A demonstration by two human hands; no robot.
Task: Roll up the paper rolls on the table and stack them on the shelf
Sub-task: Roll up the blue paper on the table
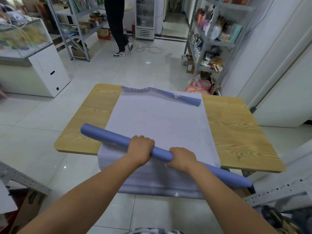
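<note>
The light wood-grain rectangular table (pixel 236 119) carries a pale lilac paper sheet (pixel 157 122), spread from its far edge and hanging over the near edge. Along the near edge a long blue-violet paper roll (pixel 161 153) lies slantwise. The left hand (pixel 141 149) and right hand (pixel 181 158), forearms outstretched, both curl their fingers over its middle, close together.

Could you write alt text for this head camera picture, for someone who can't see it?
A person's left hand and right hand grip a blue paper roll slanting across a pale sheet spread on a wooden table. The sheet's far end curls up. Beyond stand shelves and another person.
</note>
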